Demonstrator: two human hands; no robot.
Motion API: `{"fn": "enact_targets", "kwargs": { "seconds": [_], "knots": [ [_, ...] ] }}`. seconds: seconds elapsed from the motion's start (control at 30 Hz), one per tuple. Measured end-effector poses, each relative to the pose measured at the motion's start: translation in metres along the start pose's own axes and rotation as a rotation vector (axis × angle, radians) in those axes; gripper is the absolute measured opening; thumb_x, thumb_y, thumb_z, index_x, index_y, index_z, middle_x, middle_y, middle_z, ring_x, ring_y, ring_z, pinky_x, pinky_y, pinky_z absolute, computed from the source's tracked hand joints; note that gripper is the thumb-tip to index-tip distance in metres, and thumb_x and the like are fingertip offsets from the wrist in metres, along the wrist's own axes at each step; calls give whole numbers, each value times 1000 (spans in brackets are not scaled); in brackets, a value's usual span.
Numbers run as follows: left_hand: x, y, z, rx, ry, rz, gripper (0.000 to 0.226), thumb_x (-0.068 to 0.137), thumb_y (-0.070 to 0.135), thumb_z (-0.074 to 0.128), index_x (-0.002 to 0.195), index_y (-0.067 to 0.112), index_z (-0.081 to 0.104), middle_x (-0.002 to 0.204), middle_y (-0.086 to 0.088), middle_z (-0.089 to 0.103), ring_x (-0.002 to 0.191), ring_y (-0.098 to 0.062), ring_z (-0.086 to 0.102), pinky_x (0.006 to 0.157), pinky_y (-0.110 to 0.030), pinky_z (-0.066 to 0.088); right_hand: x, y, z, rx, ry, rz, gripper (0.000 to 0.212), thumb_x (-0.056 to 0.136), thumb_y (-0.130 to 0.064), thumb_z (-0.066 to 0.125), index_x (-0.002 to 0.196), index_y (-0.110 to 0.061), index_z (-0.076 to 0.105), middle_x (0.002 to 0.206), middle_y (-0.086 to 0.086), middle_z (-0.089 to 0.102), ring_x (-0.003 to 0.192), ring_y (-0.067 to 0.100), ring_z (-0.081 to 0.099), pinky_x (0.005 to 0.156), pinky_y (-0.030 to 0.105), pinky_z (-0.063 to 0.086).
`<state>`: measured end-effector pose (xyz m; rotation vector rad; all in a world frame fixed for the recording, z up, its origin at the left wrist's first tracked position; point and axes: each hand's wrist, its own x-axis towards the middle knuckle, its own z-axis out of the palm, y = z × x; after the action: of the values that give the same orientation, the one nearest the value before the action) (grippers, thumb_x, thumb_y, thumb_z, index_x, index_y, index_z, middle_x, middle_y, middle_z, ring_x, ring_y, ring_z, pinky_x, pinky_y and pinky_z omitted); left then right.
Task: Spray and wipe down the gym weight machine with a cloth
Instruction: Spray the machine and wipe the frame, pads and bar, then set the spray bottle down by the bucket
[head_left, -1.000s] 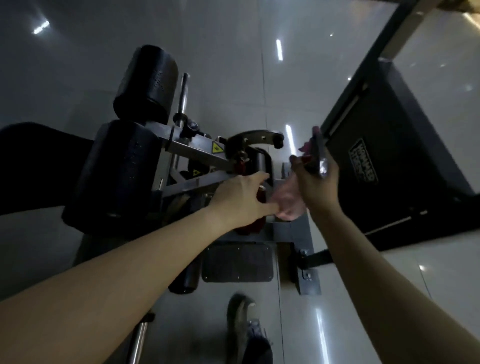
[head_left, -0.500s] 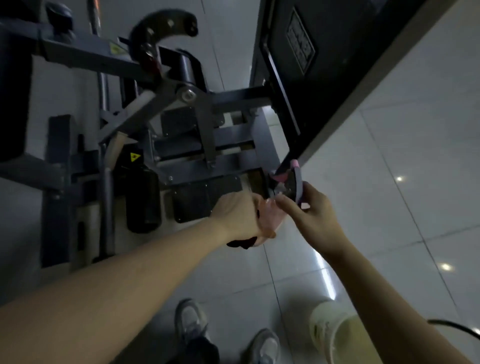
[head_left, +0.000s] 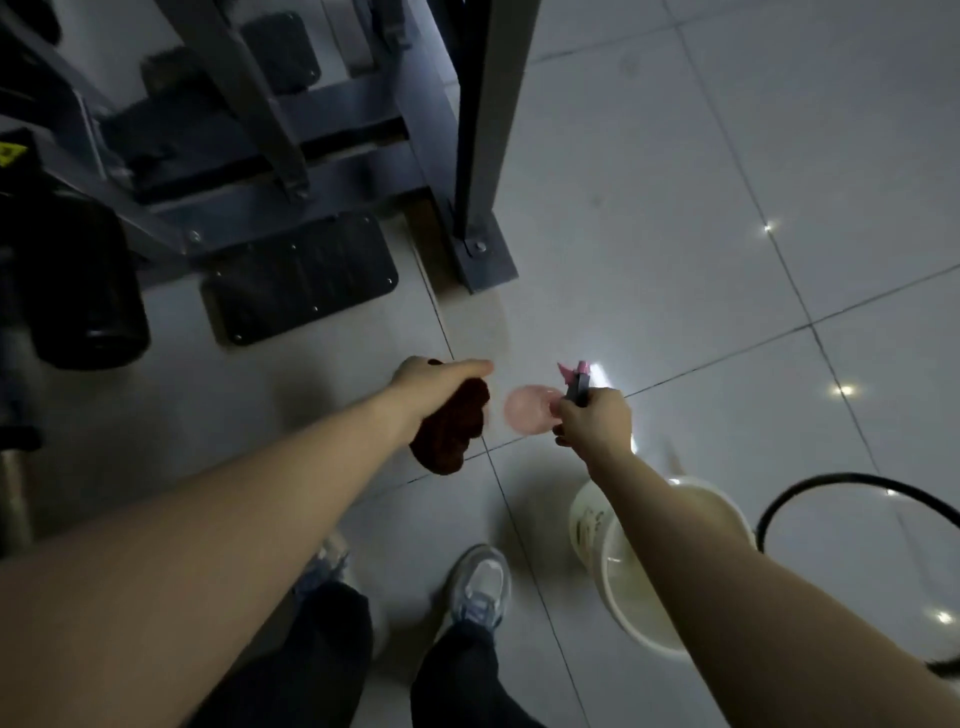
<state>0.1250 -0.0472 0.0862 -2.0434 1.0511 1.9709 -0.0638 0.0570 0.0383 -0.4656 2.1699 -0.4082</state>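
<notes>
Left arm: bare forearm enters from the lower left and reaches up and right toward centre frame, wrist straight. Left hand (head_left: 441, 382) is knuckles-up, fingers curled round a dark red cloth (head_left: 452, 434) that hangs below the palm.

Right arm: bare forearm enters from the lower right and reaches up and left. Right hand (head_left: 595, 423) grips the head of a pink spray bottle (head_left: 530, 409), bottle body turned toward the left hand.

Hands are level and near each other, not touching. Finger detail is blurred.

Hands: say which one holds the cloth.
The left hand grips the dark red cloth; the right hand instead holds the pink spray bottle.
</notes>
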Motion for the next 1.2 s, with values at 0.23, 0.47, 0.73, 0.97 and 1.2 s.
{"fn": "enact_targets", "kwargs": {
  "seconds": [0.23,0.47,0.73,0.97,1.2],
  "knots": [
    [37,-30,5,-340,-62,-59,37,82,-3,61,118,4,63,115,-17,66,106,-34,66,92,-43,57,89,93,47,170,136,294,36,84,-32,63,101,-1,69,89,18,73,83,39,72,86,51,59],
    [49,-44,-2,-522,-154,32,38,94,-8,56,128,8,63,121,-15,70,113,-29,66,89,-37,57,89,108,60,183,106,365,27,98,-27,61,103,0,61,87,19,70,79,37,72,81,52,61],
    [0,-33,-41,-662,-181,94,35,97,-4,54,129,7,63,122,-15,72,117,-29,67,97,-40,56,53,73,30,-42,267,274,50,85,-56,58,88,-7,58,91,16,62,79,35,63,70,45,55],
    [-118,-5,-117,-683,-137,215,32,95,0,58,126,6,65,121,-15,72,115,-29,66,101,-43,54,-44,-58,-5,-152,183,-21,20,81,-26,44,86,-10,55,85,14,52,63,29,44,66,31,40],
    [-250,31,-193,-662,-80,355,28,89,3,64,116,7,71,114,-16,74,115,-35,67,104,-47,51,-222,-232,-20,320,-518,-156,48,99,-46,57,115,-3,67,104,15,71,94,29,70,77,38,57]
  ]
}}
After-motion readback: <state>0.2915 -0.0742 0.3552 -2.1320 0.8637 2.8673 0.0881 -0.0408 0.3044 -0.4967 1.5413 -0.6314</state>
